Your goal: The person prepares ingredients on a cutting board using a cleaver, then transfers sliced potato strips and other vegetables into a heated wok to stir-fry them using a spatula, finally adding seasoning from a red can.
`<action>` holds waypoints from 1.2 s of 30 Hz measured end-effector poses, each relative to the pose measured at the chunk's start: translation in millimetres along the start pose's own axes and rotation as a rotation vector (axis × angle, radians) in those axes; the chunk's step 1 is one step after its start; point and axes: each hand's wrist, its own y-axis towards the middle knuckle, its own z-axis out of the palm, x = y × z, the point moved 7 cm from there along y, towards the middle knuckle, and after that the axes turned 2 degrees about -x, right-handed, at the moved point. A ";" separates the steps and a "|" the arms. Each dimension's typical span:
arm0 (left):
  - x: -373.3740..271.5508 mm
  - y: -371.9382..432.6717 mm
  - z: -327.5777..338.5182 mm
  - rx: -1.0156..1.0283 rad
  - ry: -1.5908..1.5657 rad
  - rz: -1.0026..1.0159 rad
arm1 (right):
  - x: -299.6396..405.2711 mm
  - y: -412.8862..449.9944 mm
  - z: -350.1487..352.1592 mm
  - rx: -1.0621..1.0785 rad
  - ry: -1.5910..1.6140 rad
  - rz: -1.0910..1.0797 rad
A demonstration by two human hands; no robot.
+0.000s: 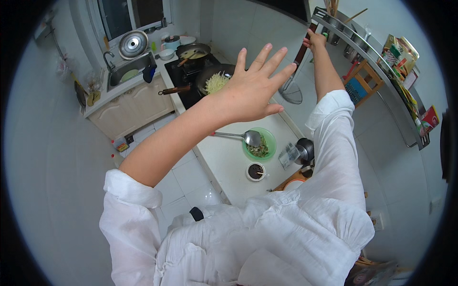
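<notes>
My left hand (pixel 256 84) is raised over the counter and stove, fingers spread and holding nothing. It covers part of a wok (pixel 230 70) of pale shredded food (pixel 216 83). At the wall rack, my right hand (pixel 315 42) reaches up, its fingers over the dark brown handle (pixel 301 54) of a hanging wire skimmer (pixel 291 92); whether they close around it is unclear. Below my hands, a green bowl (pixel 272 143) contains chopped food, with a metal wok spatula (pixel 252 138) across its rim. A small white bowl (pixel 255 179) of dark sauce with a spoon stands nearer me.
A second pan (pixel 204 47) with a wooden utensil sits on the black stove (pixel 175 71). Left of it are a sink (pixel 132 69) and a large metal lid (pixel 133 44). The metal rack (pixel 388 69) juts from the right wall, carrying utensils and packets. A kettle (pixel 305 149) stands beside my right sleeve.
</notes>
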 end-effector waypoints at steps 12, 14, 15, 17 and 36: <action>51.2 -51.8 21.5 0.025 -0.020 -0.101 | 3.6 -45.5 7.3 -0.007 -0.017 -0.128; 53.4 -55.2 25.2 0.027 -0.060 -0.087 | 10.8 -68.2 -21.1 -0.162 -0.267 -0.527; 57.3 -58.7 26.3 0.030 -0.078 -0.085 | 14.3 -98.9 -22.8 -0.200 -0.362 -0.736; 71.3 -72.1 27.1 0.023 -0.086 -0.087 | 11.2 -178.1 -17.9 -0.224 -0.405 -0.958; 230.0 -232.5 -1.0 0.273 -0.390 0.061 | -533.2 -433.8 187.7 0.330 -0.897 0.366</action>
